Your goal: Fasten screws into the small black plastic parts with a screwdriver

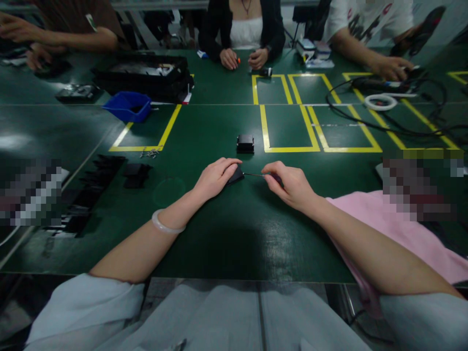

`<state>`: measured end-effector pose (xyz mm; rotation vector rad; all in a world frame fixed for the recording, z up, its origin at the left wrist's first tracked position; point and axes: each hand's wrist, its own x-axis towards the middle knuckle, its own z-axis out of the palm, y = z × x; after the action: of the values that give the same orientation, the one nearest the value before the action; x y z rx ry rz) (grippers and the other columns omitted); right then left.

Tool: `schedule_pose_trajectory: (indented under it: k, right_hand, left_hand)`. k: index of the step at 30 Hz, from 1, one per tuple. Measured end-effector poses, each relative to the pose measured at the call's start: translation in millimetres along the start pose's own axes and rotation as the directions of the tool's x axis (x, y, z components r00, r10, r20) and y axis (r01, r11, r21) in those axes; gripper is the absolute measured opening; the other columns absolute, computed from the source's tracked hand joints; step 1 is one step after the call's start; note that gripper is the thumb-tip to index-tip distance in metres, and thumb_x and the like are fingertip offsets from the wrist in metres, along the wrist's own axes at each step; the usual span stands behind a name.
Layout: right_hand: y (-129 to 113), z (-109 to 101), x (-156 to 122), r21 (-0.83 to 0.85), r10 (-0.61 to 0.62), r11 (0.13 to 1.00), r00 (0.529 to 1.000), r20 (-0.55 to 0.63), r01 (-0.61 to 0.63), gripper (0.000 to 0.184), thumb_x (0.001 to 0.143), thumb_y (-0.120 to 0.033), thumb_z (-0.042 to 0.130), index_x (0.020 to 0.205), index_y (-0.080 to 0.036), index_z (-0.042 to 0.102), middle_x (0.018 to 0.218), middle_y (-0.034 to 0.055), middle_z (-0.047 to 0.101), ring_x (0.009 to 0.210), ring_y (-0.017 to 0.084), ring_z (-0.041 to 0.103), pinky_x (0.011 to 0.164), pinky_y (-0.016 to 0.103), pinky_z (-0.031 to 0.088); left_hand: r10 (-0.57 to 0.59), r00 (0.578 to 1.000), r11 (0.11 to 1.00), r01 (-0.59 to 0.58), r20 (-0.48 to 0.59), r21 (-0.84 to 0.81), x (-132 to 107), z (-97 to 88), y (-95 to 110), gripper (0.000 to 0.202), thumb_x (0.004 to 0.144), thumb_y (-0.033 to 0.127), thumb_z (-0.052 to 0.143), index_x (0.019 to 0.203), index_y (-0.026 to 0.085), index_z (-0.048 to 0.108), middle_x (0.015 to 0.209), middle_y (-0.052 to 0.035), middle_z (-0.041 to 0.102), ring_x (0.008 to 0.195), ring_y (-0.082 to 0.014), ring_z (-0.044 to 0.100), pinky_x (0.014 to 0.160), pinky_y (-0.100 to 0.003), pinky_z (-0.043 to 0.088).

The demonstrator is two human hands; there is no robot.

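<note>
At the centre of the frame, the left hand [216, 179] has its fingers closed over a small black block [237, 177] on the green tabletop [215, 243], and the right hand [291, 186] has its fingers wrapped around a screwdriver [254, 174] whose shaft reaches the block's right edge. The block looks light and stiff, perhaps smooth enough to skid under sideways pressure; its outer sides seem the surest hold.

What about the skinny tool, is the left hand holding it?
No, the right hand holds the skinny tool, while the left hand holds a black piece.
</note>
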<state>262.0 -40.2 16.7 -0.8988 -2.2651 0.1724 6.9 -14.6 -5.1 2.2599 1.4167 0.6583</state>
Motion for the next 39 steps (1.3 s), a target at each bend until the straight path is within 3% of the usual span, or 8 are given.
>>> schedule_pose_trajectory:
  k: [4, 10, 16, 23, 30, 35, 39]
  right_hand:
    - [0.4, 0.0, 0.2, -0.008, 0.007, 1.0, 1.0, 0.025, -0.007, 0.021, 0.101, -0.033, 0.045, 0.099, -0.02, 0.06, 0.073, 0.0015, 0.066, 0.06, 0.014, 0.06, 0.06, 0.025, 0.043]
    - [-1.7, 0.4, -0.2, 0.014, 0.027, 1.0, 0.999, 0.018, -0.027, 0.017, 0.097, -0.026, 0.047, 0.107, -0.02, 0.059, 0.08, 0.0023, 0.07, 0.062, 0.014, 0.061, 0.062, 0.026, 0.044]
    - [0.6, 0.2, 0.0, -0.009, 0.022, 1.0, 0.999, 0.03, -0.022, 0.021, 0.101, -0.034, 0.044, 0.102, -0.02, 0.06, 0.074, 0.0021, 0.068, 0.061, 0.015, 0.062, 0.061, 0.026, 0.043]
    - [-0.6, 1.6, -1.1, 0.013, 0.031, 0.999, 1.0, 0.005, -0.031, 0.017, 0.097, -0.026, 0.047, 0.11, -0.021, 0.058, 0.081, 0.002, 0.07, 0.066, 0.016, 0.064, 0.064, 0.026, 0.045]
    - [0.8, 0.4, -0.2, -0.01, 0.037, 0.999, 0.999, 0.034, -0.037, 0.02, 0.101, -0.034, 0.046, 0.104, -0.02, 0.06, 0.071, 0.0005, 0.065, 0.058, 0.015, 0.059, 0.06, 0.026, 0.043]
    - [-0.9, 1.5, -0.9, 0.003, 0.023, 1.0, 1.0, -0.002, -0.023, 0.017, 0.098, -0.027, 0.047, 0.109, -0.02, 0.058, 0.083, 0.0037, 0.071, 0.067, 0.016, 0.066, 0.064, 0.027, 0.046]
    - [0.3, 1.8, -1.2, 0.006, 0.038, 0.999, 0.999, 0.007, -0.038, 0.019, 0.099, -0.032, 0.048, 0.11, -0.02, 0.058, 0.081, 0.003, 0.07, 0.069, 0.018, 0.067, 0.065, 0.027, 0.046]
  left_hand:
    - [-0.001, 1.0, 1.0, 0.001, -0.002, 0.0, -0.4, -0.1, 0.5, 0.045, 0.107, 0.043, 0.032, 0.128, 0.023, 0.066, 0.119, -0.0058, 0.069, 0.111, -0.0226, 0.064, 0.097, -0.035, 0.048]
    - [0.005, 1.0, 1.0, -0.005, -0.002, 0.002, -0.1, -0.2, 0.5, 0.044, 0.106, 0.042, 0.032, 0.128, 0.023, 0.066, 0.119, -0.0059, 0.069, 0.11, -0.0225, 0.064, 0.097, -0.035, 0.048]
    - [0.009, 1.0, 1.0, -0.009, -0.007, -0.003, -0.2, 0.0, 0.1, 0.044, 0.107, 0.042, 0.033, 0.128, 0.022, 0.066, 0.118, -0.0059, 0.069, 0.11, -0.0219, 0.065, 0.096, -0.035, 0.048]
    - [0.014, 1.0, 1.0, -0.014, -0.006, 0.0, 0.3, 1.1, -1.5, 0.045, 0.106, 0.043, 0.032, 0.128, 0.023, 0.066, 0.118, -0.006, 0.069, 0.11, -0.0217, 0.064, 0.098, -0.035, 0.048]
    - [0.013, 1.0, 1.0, -0.013, -0.009, -0.003, 0.5, 0.6, -1.0, 0.044, 0.106, 0.043, 0.033, 0.128, 0.023, 0.067, 0.116, -0.006, 0.069, 0.109, -0.0222, 0.064, 0.096, -0.035, 0.048]
    - [0.015, 1.0, 1.0, -0.015, -0.005, -0.004, 0.1, 0.8, -2.0, 0.045, 0.107, 0.044, 0.032, 0.129, 0.023, 0.066, 0.119, -0.006, 0.069, 0.11, -0.0228, 0.064, 0.098, -0.035, 0.047]
    - [0.013, 1.0, 1.0, -0.013, -0.003, -0.002, 0.1, 0.7, -2.3, 0.045, 0.107, 0.044, 0.032, 0.128, 0.023, 0.066, 0.118, -0.0059, 0.069, 0.11, -0.0225, 0.064, 0.097, -0.035, 0.048]
